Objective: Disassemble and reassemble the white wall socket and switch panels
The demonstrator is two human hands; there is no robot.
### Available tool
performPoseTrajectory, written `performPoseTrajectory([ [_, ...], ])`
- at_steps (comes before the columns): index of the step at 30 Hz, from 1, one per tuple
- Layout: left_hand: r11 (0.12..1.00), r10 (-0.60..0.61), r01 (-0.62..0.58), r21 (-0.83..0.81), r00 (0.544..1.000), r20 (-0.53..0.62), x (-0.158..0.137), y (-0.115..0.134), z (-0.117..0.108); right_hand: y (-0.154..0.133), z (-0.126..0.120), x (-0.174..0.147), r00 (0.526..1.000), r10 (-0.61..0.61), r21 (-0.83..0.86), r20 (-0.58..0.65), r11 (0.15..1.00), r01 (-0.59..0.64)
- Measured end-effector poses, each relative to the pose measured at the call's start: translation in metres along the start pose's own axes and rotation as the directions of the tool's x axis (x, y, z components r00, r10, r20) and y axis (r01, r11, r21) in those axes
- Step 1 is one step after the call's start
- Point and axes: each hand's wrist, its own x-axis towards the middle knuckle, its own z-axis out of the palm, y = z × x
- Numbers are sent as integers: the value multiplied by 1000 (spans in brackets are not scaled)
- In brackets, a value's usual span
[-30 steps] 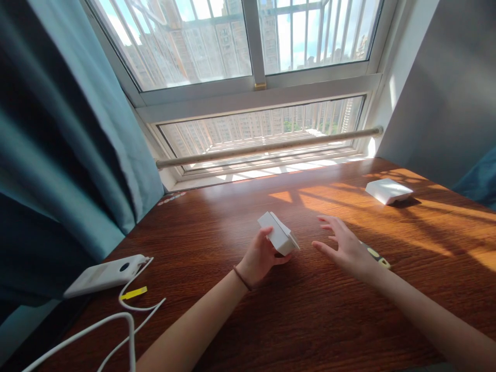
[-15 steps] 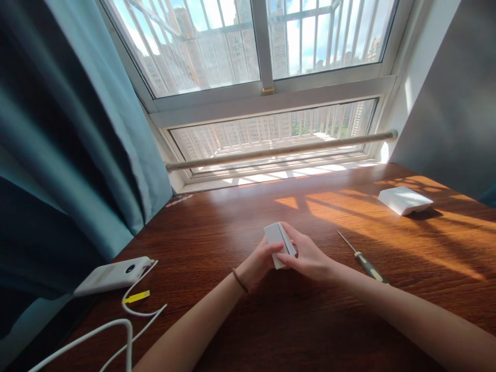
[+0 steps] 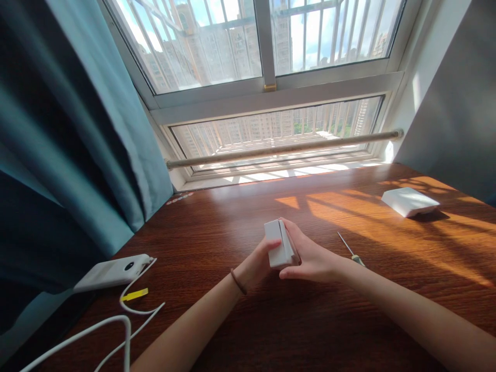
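A small white box-shaped object [image 3: 276, 253] with a dark seam along one side is held up above the middle of the wooden table. My left hand [image 3: 260, 261] is closed around its left side, the thumb lying across the white face. On the other side, my right hand [image 3: 304, 253] has its fingers behind the object's right edge, and its thumb is at the lower corner. The fingers behind the object are hidden. A screwdriver [image 3: 353, 254] lies to the right, its handle partly covered by my right forearm.
A second white block-like piece [image 3: 408, 201] rests at the right rear of the table [image 3: 217, 222]. At left are a white power bank-like device [image 3: 112, 274], a white cable [image 3: 126, 336] and a yellow tag [image 3: 135, 294]. Curtain [image 3: 116, 129] and window border the table.
My right thumb has moved off the white face down to the lower corner. My right forearm now covers more of the screwdriver handle. The view has shifted slightly.
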Motion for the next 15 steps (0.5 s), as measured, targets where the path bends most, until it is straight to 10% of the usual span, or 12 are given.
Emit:
performPoseTrajectory([
  [15, 939, -320, 341, 33, 838, 442, -10, 10, -7, -8, -10, -2, 999, 30, -144, 16, 989, -28],
])
